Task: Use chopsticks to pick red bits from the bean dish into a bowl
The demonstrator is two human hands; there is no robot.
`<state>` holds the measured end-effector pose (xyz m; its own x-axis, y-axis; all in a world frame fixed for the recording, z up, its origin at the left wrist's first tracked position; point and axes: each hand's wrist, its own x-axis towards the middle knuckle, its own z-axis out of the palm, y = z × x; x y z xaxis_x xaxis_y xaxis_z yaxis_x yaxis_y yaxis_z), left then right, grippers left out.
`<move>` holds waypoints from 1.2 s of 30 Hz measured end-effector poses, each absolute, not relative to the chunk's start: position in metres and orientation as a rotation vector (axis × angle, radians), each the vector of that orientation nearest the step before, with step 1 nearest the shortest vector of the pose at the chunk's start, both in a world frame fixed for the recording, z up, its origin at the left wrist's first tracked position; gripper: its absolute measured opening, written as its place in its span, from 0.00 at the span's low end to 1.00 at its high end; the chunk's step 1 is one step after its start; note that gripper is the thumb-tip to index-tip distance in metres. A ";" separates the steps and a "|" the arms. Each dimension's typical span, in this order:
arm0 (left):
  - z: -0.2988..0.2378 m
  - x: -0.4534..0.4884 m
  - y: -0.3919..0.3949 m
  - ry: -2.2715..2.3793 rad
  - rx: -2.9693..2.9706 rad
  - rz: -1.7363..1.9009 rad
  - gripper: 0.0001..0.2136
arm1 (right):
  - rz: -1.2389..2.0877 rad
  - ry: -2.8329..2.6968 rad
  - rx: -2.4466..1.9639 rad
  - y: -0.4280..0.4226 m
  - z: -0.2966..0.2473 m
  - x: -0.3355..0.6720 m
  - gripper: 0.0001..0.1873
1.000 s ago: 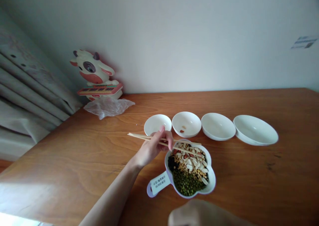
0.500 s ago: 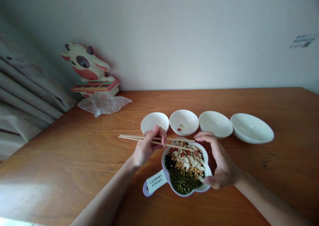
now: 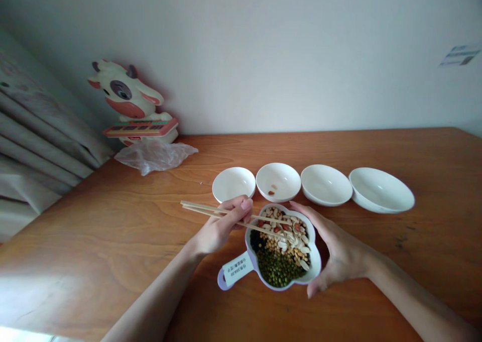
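Observation:
My left hand is closed round a pair of wooden chopsticks. Their tips point right and lie over the pale nuts in a cloud-shaped white bowl with a purple rim. Peanuts, some red-skinned, cover the upper right of its contents, with yellow beans among them. Green mung beans fill the lower part, and dark beans show at the left. Curved round the bowl's right side, my right hand holds it between fingers and thumb. A labelled handle sticks out lower left.
Behind the cloud-shaped bowl stand several white bowls in a row; the second from left holds a few small pieces. A cow toy with a keyboard and a clear plastic bag are at the back left, by a curtain.
The chopstick tips have lowered and spread apart over the peanuts. My right hand has closed in on the bowl's right side, its thumb moving down along the outside.

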<state>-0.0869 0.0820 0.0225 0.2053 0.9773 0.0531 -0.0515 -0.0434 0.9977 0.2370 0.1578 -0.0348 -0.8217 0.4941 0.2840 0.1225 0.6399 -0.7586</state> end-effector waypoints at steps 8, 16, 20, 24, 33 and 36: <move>0.028 -0.076 0.084 1.114 1.438 1.111 0.29 | 1.002 -2.377 -0.391 0.157 -0.023 0.226 0.80; 0.028 -0.080 0.083 1.235 1.489 0.969 0.33 | 0.966 -2.379 -0.375 0.158 -0.023 0.226 0.78; 0.029 -0.078 0.080 1.229 1.616 0.987 0.31 | 0.986 -2.374 -0.407 0.158 -0.027 0.226 0.79; 0.027 -0.077 0.079 1.182 1.688 0.987 0.27 | 1.026 -2.372 -0.441 0.158 -0.027 0.225 0.78; 0.021 -0.076 0.075 1.176 1.771 0.968 0.28 | 1.018 -2.370 -0.438 0.157 -0.024 0.224 0.77; 0.023 -0.074 0.075 1.194 1.659 1.022 0.32 | 1.012 -2.365 -0.440 0.158 -0.025 0.224 0.77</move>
<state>-0.0745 0.0755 0.0230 0.2168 0.9658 0.1425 0.2898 -0.2030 0.9353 0.2235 0.1577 -0.0254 -0.8088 0.4812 0.3381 0.0877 0.6671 -0.7398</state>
